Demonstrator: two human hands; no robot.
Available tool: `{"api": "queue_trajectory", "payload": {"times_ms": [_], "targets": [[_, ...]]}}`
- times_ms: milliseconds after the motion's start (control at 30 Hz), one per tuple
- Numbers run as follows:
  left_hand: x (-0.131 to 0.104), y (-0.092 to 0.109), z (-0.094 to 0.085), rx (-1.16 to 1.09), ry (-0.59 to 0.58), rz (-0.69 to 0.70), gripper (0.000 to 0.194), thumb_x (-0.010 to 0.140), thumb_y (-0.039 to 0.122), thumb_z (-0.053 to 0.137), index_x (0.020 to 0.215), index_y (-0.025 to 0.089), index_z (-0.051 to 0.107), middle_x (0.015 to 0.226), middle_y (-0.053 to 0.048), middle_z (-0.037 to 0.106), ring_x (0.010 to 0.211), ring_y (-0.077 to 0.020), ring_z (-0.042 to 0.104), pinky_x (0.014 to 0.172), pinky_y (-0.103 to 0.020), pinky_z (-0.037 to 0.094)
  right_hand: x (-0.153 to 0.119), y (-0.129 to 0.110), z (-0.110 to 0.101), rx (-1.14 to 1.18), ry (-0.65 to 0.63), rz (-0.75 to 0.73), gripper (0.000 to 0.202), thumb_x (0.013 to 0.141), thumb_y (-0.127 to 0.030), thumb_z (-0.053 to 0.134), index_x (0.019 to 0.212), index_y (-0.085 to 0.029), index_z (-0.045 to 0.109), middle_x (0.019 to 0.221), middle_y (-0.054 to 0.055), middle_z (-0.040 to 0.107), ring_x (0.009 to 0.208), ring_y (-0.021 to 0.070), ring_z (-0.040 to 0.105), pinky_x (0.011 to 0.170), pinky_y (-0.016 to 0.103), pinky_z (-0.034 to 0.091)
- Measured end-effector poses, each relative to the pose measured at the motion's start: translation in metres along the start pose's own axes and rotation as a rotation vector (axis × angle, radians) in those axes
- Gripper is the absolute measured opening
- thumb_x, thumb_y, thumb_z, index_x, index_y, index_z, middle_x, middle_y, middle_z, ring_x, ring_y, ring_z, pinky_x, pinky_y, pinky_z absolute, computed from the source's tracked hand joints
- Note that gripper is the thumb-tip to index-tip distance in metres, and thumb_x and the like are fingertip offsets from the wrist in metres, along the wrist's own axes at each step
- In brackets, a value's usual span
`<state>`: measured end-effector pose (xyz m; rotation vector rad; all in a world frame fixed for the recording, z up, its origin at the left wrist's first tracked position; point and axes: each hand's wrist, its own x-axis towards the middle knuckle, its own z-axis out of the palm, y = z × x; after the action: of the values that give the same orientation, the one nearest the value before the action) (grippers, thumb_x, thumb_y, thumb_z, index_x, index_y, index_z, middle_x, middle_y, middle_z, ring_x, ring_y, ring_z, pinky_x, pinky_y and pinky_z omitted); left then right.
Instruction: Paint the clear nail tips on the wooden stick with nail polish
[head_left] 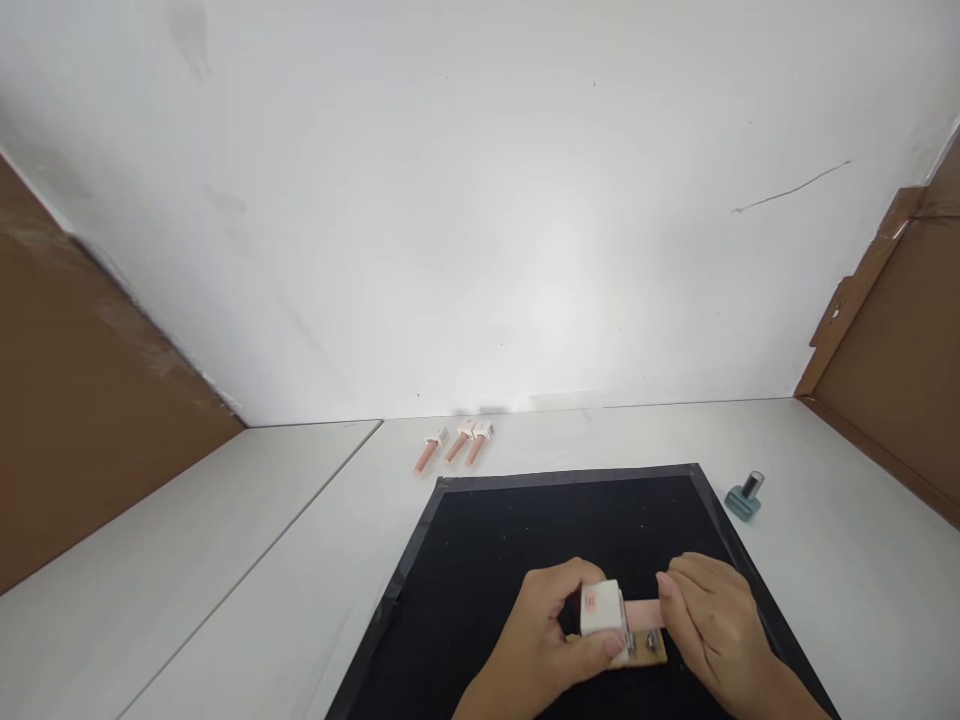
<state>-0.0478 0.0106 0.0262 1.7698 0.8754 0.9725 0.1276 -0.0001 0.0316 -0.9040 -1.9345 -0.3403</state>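
Observation:
Low in the view, a nail polish bottle (601, 607) with a white square body lies sideways over the black mat. My left hand (546, 625) is closed around that body, thumb on the near side and fingers behind. Its long pink cap (642, 615) points right, and my right hand (709, 615) is closed around the cap's far end. Just below the cap is a small tan wooden piece (646, 655) with metal fittings. The bottle and my left thumb hide part of it, so I cannot tell whether my left hand grips it too.
The black mat (555, 530) has taped edges. Beyond it on the white table (247, 590) lie three similar pink-capped bottles (461, 440). A teal nail polish bottle (743, 502) with a dark and silver cap lies to the right. Brown cardboard panels (892, 370) flank the white back wall.

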Motion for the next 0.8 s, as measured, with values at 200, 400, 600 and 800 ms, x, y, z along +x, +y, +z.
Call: {"api": "queue_trajectory", "payload": {"times_ms": [200, 400, 600, 800], "targets": [[-0.001, 0.001, 0.006, -0.344, -0.029, -0.256, 0.05, 0.058, 0.062, 0.066, 0.058, 0.018, 0.043, 0.047, 0.007, 0.038, 0.041, -0.0052, 0.032, 0.039, -0.017, 0.027, -0.001, -0.005, 0.001, 0.022, 0.064, -0.002, 0.048, 0.098, -0.011, 0.03, 0.052, -0.022, 0.037, 0.039, -0.003, 0.04, 0.038, 0.0119, 0.033, 0.04, 0.025, 0.029], [-0.003, -0.023, 0.024, -0.638, -0.062, -0.42, 0.05, 0.056, 0.06, 0.069, 0.059, 0.02, 0.04, 0.036, 0.007, 0.048, 0.023, -0.0021, 0.029, 0.022, -0.012, 0.022, -0.003, -0.004, 0.002, 0.044, 0.066, 0.027, 0.048, 0.097, -0.01, 0.03, 0.051, -0.022, 0.036, 0.039, -0.003, 0.039, 0.037, 0.0117, 0.034, 0.039, 0.026, 0.029], [-0.002, -0.023, 0.029, -0.773, -0.126, -0.447, 0.049, 0.057, 0.06, 0.069, 0.056, 0.021, 0.038, 0.026, 0.009, 0.045, 0.015, -0.0025, 0.025, 0.017, -0.012, 0.017, -0.004, -0.003, 0.002, 0.034, 0.093, -0.01, 0.046, 0.095, -0.007, 0.031, 0.052, -0.023, 0.037, 0.039, -0.003, 0.038, 0.038, 0.0128, 0.031, 0.039, 0.027, 0.026], [-0.003, -0.005, 0.029, -0.863, -0.072, -0.747, 0.045, 0.062, 0.059, 0.062, 0.052, 0.02, 0.044, 0.021, 0.009, 0.036, 0.018, -0.0008, 0.016, 0.023, -0.014, 0.007, -0.009, 0.0, 0.004, 0.024, 0.087, -0.03, 0.044, 0.094, -0.006, 0.032, 0.054, -0.023, 0.036, 0.04, -0.003, 0.037, 0.04, 0.0138, 0.03, 0.04, 0.028, 0.025]]}}
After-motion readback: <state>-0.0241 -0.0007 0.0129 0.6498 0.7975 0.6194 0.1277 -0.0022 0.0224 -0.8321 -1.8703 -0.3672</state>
